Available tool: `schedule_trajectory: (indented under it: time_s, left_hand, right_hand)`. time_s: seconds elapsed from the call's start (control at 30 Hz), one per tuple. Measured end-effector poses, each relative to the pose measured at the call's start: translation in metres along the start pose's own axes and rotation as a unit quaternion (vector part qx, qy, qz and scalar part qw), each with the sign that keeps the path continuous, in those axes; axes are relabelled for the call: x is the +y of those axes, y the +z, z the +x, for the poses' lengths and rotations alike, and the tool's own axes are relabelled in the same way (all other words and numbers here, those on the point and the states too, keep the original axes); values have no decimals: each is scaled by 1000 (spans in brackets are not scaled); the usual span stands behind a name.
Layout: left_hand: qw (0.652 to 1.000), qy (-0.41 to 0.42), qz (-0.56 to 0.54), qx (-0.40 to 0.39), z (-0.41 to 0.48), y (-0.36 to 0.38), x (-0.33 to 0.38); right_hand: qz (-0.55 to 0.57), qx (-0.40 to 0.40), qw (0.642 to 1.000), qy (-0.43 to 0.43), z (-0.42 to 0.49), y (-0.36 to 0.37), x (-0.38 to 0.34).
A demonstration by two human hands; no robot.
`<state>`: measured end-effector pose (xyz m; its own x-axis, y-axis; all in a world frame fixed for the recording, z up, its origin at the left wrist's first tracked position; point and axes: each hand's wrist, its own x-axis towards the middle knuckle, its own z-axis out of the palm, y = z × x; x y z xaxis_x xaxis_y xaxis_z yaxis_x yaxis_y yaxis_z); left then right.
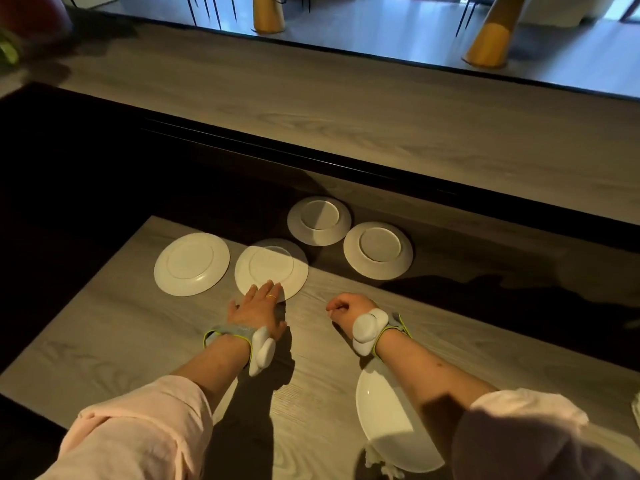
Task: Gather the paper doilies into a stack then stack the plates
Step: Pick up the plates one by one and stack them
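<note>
Several white plates lie upside down on the wooden table (138, 341): a large plate (191, 263) at the left, a second large plate (273, 261) beside it, and two smaller plates (319, 220) (378, 250) farther back. My left hand (258, 306) lies flat with fingers spread, its fingertips touching the near rim of the second plate. My right hand (346, 308) rests on the table as a loose fist with nothing visible in it. Under my right forearm sits an upright white plate (388, 424), with white doily paper (377, 460) showing beneath its near edge.
A raised wooden ledge (381, 119) with a dark gap runs across behind the plates. The table's left side is in deep shadow. Two yellow cone-shaped legs (488, 43) stand on the floor beyond. A bit of white paper (636, 410) shows at the right edge.
</note>
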<state>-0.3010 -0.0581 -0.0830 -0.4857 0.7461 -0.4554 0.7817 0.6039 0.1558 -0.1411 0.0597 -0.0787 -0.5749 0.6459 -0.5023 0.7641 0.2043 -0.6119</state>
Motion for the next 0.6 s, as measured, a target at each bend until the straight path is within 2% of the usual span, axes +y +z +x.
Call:
schedule_trajectory:
  time_s: [0.1, 0.2, 0.33, 0.43, 0.53, 0.6]
  left_hand:
    - [999, 20, -20, 30, -8, 3, 1]
    - [999, 27, 11, 35, -18, 3, 1]
    - [998, 45, 34, 12, -31, 4, 0]
    - [999, 35, -21, 21, -37, 7, -2]
    - [993, -13, -97, 61, -41, 12, -8]
    - [993, -32, -106, 35, -44, 17, -10]
  right_hand:
    - [-12, 5, 1000, 7, 6, -1, -5]
    - [-24, 19, 999, 28, 12, 2, -12]
    - [-65, 7, 997, 50, 17, 8, -21]
    - [-74, 8, 995, 72, 19, 12, -22]
    - [-73, 6, 994, 82, 16, 15, -24]
    - [-48, -6, 994, 96, 13, 15, -26]
